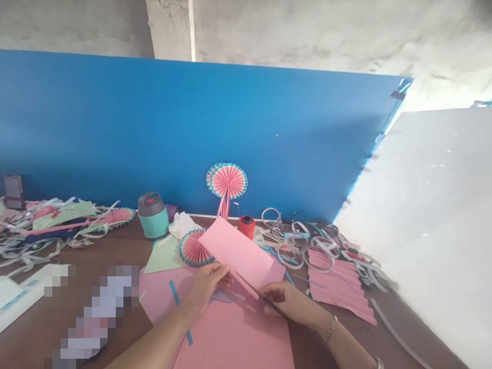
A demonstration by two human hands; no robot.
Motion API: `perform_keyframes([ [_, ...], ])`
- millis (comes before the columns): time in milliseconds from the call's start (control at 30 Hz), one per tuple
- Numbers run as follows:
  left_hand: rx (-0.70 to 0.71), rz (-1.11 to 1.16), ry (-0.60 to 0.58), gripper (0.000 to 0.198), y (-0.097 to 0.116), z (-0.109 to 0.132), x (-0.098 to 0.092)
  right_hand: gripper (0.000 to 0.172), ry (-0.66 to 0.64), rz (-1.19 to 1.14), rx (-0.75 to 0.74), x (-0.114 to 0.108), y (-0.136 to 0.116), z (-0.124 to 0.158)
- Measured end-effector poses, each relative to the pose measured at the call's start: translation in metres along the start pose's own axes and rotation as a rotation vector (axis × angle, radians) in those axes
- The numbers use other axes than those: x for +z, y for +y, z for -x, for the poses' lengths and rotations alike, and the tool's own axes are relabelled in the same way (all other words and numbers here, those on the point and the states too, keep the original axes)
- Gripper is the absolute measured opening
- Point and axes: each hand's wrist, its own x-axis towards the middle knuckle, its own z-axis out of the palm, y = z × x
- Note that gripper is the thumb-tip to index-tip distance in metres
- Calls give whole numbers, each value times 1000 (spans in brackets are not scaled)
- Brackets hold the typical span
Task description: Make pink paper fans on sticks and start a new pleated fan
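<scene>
Head view: held pink sheet (238, 248) partly hides lower paper fan (192, 248).

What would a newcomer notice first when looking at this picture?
Probably the large blue panel behind the table, with a pink, blue-edged pleated fan showing against it near the middle. Below, the left hand holds a pink sheet, and the right hand has scissors at the sheet's near edge.
</scene>
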Motion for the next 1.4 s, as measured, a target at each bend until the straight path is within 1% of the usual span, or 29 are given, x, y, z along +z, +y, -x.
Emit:
perform_keyframes([
  [167, -14, 12, -13, 34, 1, 1, 1, 41, 18, 24, 4, 1, -5, 2],
  [500, -24, 107, -18, 36, -3, -2, 0, 37, -3, 9, -3, 1, -8, 3],
  [733, -40, 166, -19, 34, -2, 0, 1, 39, 3, 11, -4, 1, -12, 4],
  [833, -42, 170, -20, 34, -2, 0, 1, 37, 6, -6, -6, 2, -14, 4],
  [1000, -29, 180, -26, 35, 0, 1, 2, 33, 45, -46, 17, 5, -8, 1],
  [1200, -36, 140, -53, 33, -3, 0, 1, 31, 33, -118, 40, 10, -9, -1],
  [1400, -42, 183, -51, 32, -7, -3, 0, 31, 33, -118, 28, 9, -12, 1],
])
